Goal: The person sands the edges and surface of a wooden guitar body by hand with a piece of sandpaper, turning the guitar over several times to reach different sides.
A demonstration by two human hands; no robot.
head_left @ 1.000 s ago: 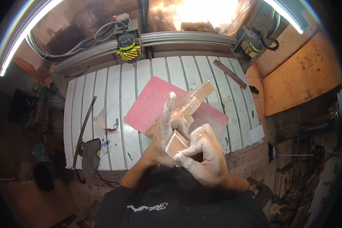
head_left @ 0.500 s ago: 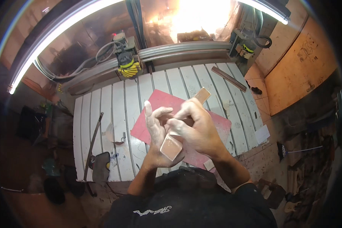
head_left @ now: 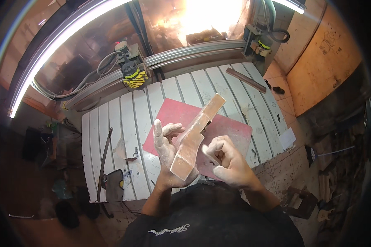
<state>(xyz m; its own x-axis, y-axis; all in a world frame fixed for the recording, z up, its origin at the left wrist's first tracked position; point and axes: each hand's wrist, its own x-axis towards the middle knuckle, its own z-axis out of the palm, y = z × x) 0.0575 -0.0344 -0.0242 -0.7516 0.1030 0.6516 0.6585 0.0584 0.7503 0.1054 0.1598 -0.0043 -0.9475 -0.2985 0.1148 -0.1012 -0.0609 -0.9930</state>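
A dusty left hand (head_left: pixel 169 154) cradled a notched wooden piece (head_left: pixel 193 138), fingers loosely curled around it, while the half-closed right hand (head_left: pixel 226 158) held nothing beside it. Beyond lay a red mat (head_left: pixel 235 131) on the slatted tabletop (head_left: pixel 123 119); shaping seemed unfinished.

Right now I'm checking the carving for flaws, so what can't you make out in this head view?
- Underside of the wooden piece: turned away, and the left hand covers part of it.
- Right hand: fingers curl inward, so whether they touch the wood is unclear.
- Red sheet: its near edge is hidden by both hands.
- Area beyond the slatted table: washed out by glare.
- Small objects lower left: too dark.
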